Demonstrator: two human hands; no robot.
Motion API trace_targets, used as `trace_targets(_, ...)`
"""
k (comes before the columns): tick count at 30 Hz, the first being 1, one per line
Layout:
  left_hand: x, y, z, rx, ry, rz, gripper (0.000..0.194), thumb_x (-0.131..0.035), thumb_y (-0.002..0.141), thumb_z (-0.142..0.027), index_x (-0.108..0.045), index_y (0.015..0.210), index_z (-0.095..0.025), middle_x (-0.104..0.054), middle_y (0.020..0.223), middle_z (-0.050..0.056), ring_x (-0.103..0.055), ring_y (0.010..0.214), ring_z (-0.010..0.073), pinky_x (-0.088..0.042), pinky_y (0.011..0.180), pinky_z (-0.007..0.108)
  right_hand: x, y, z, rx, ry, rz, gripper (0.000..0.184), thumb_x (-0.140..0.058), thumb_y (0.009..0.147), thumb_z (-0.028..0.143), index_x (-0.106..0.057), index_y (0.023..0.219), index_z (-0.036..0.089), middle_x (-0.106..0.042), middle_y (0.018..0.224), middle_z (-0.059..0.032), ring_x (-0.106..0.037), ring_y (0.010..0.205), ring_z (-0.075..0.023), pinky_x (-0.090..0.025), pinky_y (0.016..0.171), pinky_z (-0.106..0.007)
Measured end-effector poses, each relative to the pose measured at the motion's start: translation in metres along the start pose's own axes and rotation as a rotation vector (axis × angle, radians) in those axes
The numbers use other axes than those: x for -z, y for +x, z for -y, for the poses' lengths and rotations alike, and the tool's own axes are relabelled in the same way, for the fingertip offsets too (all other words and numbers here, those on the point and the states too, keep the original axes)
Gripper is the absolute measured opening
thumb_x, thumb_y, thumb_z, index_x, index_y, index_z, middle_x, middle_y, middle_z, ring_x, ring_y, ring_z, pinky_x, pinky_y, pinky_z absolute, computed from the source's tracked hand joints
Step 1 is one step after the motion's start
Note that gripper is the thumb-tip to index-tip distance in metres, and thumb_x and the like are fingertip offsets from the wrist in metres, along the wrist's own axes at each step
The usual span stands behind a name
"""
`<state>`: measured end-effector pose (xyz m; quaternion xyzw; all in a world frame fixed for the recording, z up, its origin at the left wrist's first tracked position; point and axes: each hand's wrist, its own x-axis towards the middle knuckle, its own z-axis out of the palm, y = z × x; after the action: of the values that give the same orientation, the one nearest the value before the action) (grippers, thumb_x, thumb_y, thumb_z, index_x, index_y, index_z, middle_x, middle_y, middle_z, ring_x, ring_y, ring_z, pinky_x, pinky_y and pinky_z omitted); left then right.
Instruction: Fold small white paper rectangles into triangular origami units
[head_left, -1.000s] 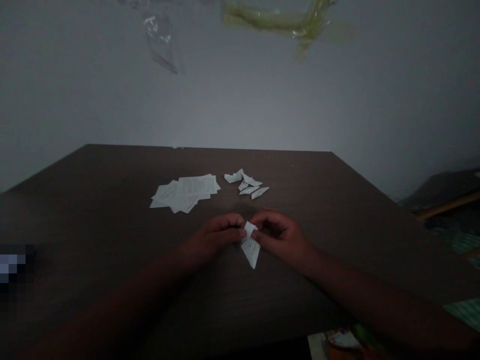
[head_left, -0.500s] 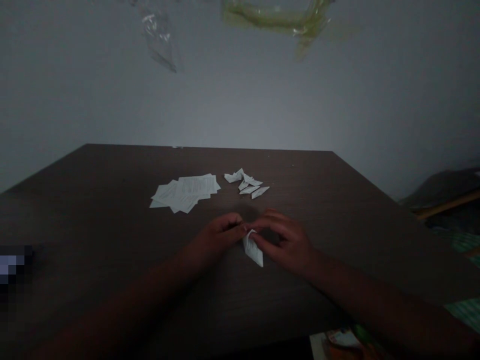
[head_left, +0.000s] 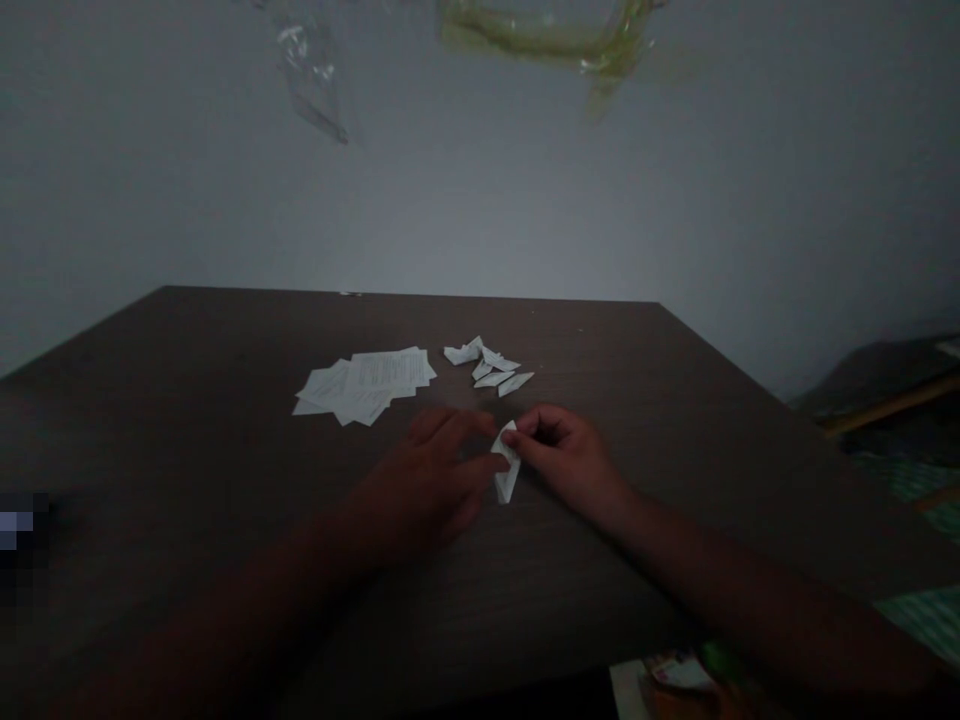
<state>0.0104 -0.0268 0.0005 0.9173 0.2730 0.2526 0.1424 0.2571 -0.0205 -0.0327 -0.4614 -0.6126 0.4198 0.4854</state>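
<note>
A small folded piece of paper [head_left: 508, 482] with faint print stands out white against the dark table. My right hand [head_left: 574, 455] pinches its upper end between thumb and fingers. On the other side, my left hand [head_left: 442, 470] has its fingers stretched and parted. Its thumb tip overlaps the paper's left edge; whether it presses on it I cannot tell. Just beyond the hands lie several folded paper pieces [head_left: 493, 379] in a loose cluster. A spread stack of printed paper sheets [head_left: 390, 370] rests to their left.
The dark wood-grained table [head_left: 247, 340] reaches back to a grey wall [head_left: 480, 200], which carries yellowish tape [head_left: 525, 40] and a clear plastic strip [head_left: 311, 75]. Green checked cloth [head_left: 926, 615] shows past the table's right edge. Colourful items [head_left: 679, 670] sit below the front edge.
My left hand has let go of the folded paper and opened its fingers. The paper has turned to lean the other way and moved slightly up, still in my right hand.
</note>
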Motion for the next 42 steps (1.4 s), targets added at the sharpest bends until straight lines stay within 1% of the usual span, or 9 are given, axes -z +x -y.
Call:
trace_targets(3, 0.003, 0.003, 0.004, -0.011, 0.030, 0.061, 0.018, -0.069, 0.101, -0.018, -0.082, 0.107, -0.028, -0.070, 0.146, 0.011, -0.062, 0.133, 0.0383, -0.050, 0.122, 0.058, -0.001, 0.003, -0.005, -0.043, 0.039, 0.109, 0.028, -0.088, 0.091, 0.046, -0.074, 0.084, 0.023, -0.078, 0.082, -0.0030, -0.070, 0.073, -0.0183, -0.059, 0.071, -0.033)
trace_targets(5, 0.006, 0.004, 0.004, -0.006, -0.028, 0.077, 0.016, -0.067, 0.104, -0.021, -0.082, 0.103, -0.028, -0.073, 0.143, 0.010, -0.063, 0.131, 0.0362, -0.049, 0.122, 0.055, -0.002, 0.002, -0.006, -0.010, 0.057, 0.127, 0.025, -0.090, 0.091, 0.045, -0.077, 0.094, 0.023, -0.078, 0.087, -0.0024, -0.071, 0.077, -0.0186, -0.061, 0.074, -0.034)
trace_targets(9, 0.012, 0.004, 0.004, 0.047, -0.214, 0.035, 0.019, -0.063, 0.110, -0.026, -0.082, 0.107, -0.028, -0.076, 0.136, 0.009, -0.066, 0.129, 0.0312, -0.050, 0.122, 0.048, 0.004, -0.001, 0.001, 0.233, -0.003, 0.117, 0.028, -0.082, 0.098, 0.030, -0.080, 0.126, 0.027, -0.077, 0.106, -0.0035, -0.070, 0.082, -0.0177, -0.060, 0.075, -0.033)
trace_targets(13, 0.014, 0.005, 0.008, 0.101, -0.390, 0.012, 0.016, -0.065, 0.112, -0.030, -0.079, 0.106, -0.026, -0.079, 0.123, 0.008, -0.073, 0.115, 0.0273, -0.057, 0.110, 0.041, 0.014, -0.001, 0.016, 0.379, -0.042, 0.318, 0.015, -0.072, 0.105, 0.022, -0.083, 0.114, 0.027, -0.080, 0.116, -0.0071, -0.077, 0.104, -0.0224, -0.063, 0.091, -0.039)
trace_targets(16, 0.012, 0.006, 0.009, 0.167, -0.480, 0.038, 0.016, -0.069, 0.111, -0.035, -0.080, 0.103, -0.027, -0.081, 0.113, 0.006, -0.075, 0.106, 0.0271, -0.058, 0.102, 0.039, 0.015, 0.000, 0.021, 0.337, -0.012, 0.422, 0.005, -0.080, 0.104, 0.030, -0.083, 0.105, 0.027, -0.080, 0.108, -0.0055, -0.076, 0.097, -0.0209, -0.063, 0.087, -0.037)
trace_targets(20, 0.013, 0.005, 0.004, 0.250, -0.548, 0.044, 0.019, -0.074, 0.107, -0.043, -0.080, 0.099, -0.027, -0.081, 0.106, 0.006, -0.074, 0.101, 0.0273, -0.057, 0.093, 0.036, 0.011, 0.000, 0.017, 0.210, 0.075, 0.476, 0.015, -0.089, 0.099, 0.039, -0.083, 0.103, 0.025, -0.078, 0.100, -0.0023, -0.075, 0.088, -0.0179, -0.063, 0.080, -0.032)
trace_targets(30, 0.014, 0.010, -0.003, 0.377, -0.733, 0.117, 0.028, -0.080, 0.100, -0.048, -0.076, 0.084, -0.025, -0.069, 0.084, 0.002, -0.063, 0.082, 0.0230, -0.049, 0.075, 0.033, 0.008, -0.002, 0.021, 0.080, 0.142, 0.483, 0.027, -0.088, 0.099, 0.047, -0.078, 0.092, 0.023, -0.074, 0.090, -0.0003, -0.069, 0.080, -0.0167, -0.059, 0.077, -0.031)
trace_targets(35, 0.006, 0.009, -0.007, 0.310, -0.523, 0.040, 0.018, -0.084, 0.094, -0.039, -0.072, 0.094, -0.025, -0.070, 0.090, 0.000, -0.063, 0.084, 0.0219, -0.049, 0.079, 0.033, 0.006, -0.004, 0.017, 0.071, 0.111, 0.427, 0.027, -0.085, 0.098, 0.042, -0.071, 0.087, 0.023, -0.068, 0.083, 0.0012, -0.061, 0.074, -0.0151, -0.052, 0.069, -0.028)
trace_targets(42, 0.000, 0.008, -0.015, 0.128, -0.141, -0.180, 0.005, -0.069, 0.106, -0.026, -0.072, 0.103, -0.024, -0.073, 0.110, 0.007, -0.071, 0.100, 0.0256, -0.057, 0.090, 0.039, 0.000, -0.006, 0.016, 0.053, 0.073, 0.304, 0.027, -0.082, 0.098, 0.044, -0.069, 0.087, 0.023, -0.067, 0.081, 0.0008, -0.060, 0.074, -0.0157, -0.051, 0.069, -0.029)
